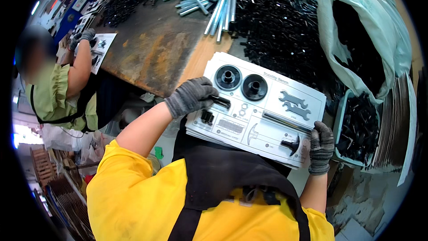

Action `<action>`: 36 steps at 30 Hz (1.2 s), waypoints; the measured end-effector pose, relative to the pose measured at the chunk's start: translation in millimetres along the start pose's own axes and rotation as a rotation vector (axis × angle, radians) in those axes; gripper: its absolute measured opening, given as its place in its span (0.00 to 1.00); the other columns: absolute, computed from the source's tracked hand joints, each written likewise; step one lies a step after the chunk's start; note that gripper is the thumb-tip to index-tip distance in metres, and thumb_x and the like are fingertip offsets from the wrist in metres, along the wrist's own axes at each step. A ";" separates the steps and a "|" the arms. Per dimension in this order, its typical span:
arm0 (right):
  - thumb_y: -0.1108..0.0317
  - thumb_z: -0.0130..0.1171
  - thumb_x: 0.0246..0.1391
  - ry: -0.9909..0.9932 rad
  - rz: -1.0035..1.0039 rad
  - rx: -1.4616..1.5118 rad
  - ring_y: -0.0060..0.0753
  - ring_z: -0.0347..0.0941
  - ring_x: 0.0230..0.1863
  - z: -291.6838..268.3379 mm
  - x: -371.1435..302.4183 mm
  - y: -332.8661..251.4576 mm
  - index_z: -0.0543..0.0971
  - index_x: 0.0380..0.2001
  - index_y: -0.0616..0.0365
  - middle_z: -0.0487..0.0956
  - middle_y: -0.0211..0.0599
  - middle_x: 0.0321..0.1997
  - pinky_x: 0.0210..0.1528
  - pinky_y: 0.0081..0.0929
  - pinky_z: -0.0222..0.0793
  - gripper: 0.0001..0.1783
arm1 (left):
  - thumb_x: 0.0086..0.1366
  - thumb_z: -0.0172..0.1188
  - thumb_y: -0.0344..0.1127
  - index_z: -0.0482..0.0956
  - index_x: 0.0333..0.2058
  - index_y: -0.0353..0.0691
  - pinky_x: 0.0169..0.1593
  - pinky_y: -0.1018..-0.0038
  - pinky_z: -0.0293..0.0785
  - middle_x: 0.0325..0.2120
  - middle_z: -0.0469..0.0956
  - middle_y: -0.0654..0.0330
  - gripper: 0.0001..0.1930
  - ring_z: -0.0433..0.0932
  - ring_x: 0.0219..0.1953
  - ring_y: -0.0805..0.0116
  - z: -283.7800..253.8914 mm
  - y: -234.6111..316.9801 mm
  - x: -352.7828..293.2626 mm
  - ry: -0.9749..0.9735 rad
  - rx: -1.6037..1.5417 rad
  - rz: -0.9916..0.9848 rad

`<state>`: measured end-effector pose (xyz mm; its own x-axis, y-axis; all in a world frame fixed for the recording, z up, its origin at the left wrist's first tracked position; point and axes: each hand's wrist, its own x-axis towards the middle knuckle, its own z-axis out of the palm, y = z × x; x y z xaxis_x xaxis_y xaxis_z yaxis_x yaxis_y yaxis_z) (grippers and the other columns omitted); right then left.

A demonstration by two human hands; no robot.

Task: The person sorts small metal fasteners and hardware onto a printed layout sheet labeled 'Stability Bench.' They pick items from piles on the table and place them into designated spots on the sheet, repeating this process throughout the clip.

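Note:
A stack of printed white cards (272, 94) lies in front of my body, its top card carrying parts over printed outlines. Two round black plastic discs with raised hubs (228, 77) sit at its upper left. My left hand (191, 97), in a grey striped knit glove, is closed at the card's left edge on a short black piece (221, 102). Below it is another small black part (207, 116). My right hand (321, 146), gloved alike, has curled fingers at the end of a silver metal tube (285, 121). A black T-shaped knob (291, 144) and two flat wrenches (294, 104) also show on the card.
Beyond the cards are a heap of small black parts (276, 27) and a pile of silver tubes (218, 4). To the right stand a white sack (327, 22) of black parts and a bin (339, 145). At left, another person's gloved hands (84, 36) work over a card.

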<state>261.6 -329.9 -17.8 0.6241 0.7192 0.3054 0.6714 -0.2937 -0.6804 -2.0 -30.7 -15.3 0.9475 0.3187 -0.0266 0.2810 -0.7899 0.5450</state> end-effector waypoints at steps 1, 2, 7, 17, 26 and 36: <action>0.77 0.51 0.49 0.018 0.080 -0.001 0.32 0.71 0.37 -1.0 -7.2 6.1 0.74 0.40 0.61 0.74 0.39 0.37 0.42 0.26 0.66 0.12 | 0.47 0.61 0.32 0.76 0.38 0.42 0.42 0.70 0.71 0.33 0.71 0.57 0.16 0.73 0.36 0.61 -2.0 0.2 -3.0 0.048 0.002 0.012; 0.75 0.52 0.50 0.020 0.047 -0.095 0.37 0.72 0.39 -3.8 -12.7 13.6 0.74 0.40 0.61 0.75 0.42 0.38 0.43 0.28 0.67 0.12 | 0.47 0.61 0.32 0.75 0.38 0.43 0.40 0.71 0.71 0.33 0.71 0.58 0.16 0.74 0.35 0.62 -1.5 -0.5 -6.2 0.093 -0.006 0.032; 0.74 0.51 0.49 0.009 0.048 -0.207 0.45 0.72 0.41 -5.4 -23.9 22.6 0.73 0.43 0.57 0.75 0.47 0.39 0.44 0.34 0.67 0.15 | 0.45 0.64 0.33 0.72 0.41 0.38 0.37 0.74 0.71 0.30 0.71 0.57 0.22 0.73 0.30 0.68 8.0 -8.2 -50.1 0.192 -0.126 -0.340; 0.75 0.48 0.48 -0.201 -0.018 -0.327 0.46 0.74 0.37 -20.4 -9.7 15.0 0.71 0.48 0.56 0.76 0.49 0.38 0.40 0.33 0.70 0.20 | 0.46 0.65 0.28 0.67 0.49 0.38 0.42 0.77 0.69 0.34 0.72 0.60 0.29 0.71 0.36 0.73 24.6 13.0 -89.0 0.186 -0.491 -0.528; 0.76 0.51 0.44 -0.321 -0.225 -0.399 0.50 0.73 0.29 -20.7 0.2 10.6 0.68 0.48 0.51 0.75 0.50 0.34 0.29 0.39 0.70 0.23 | 0.53 0.55 0.26 0.69 0.48 0.35 0.36 0.80 0.70 0.35 0.74 0.62 0.21 0.72 0.35 0.75 27.5 4.9 -89.3 0.236 -0.934 -0.720; 0.78 0.50 0.41 -0.418 -0.281 -0.353 0.48 0.73 0.30 8.9 4.4 -18.1 0.68 0.47 0.52 0.75 0.48 0.40 0.30 0.38 0.70 0.24 | 0.54 0.58 0.34 0.67 0.50 0.36 0.41 0.77 0.68 0.35 0.72 0.65 0.23 0.70 0.37 0.75 28.2 -23.1 -116.1 0.625 -1.110 -0.706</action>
<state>248.6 -315.8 -10.1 0.2422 0.9645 0.1057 0.9241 -0.1960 -0.3281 -114.2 -64.2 -48.4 0.3642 0.8614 -0.3541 0.1156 0.3354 0.9349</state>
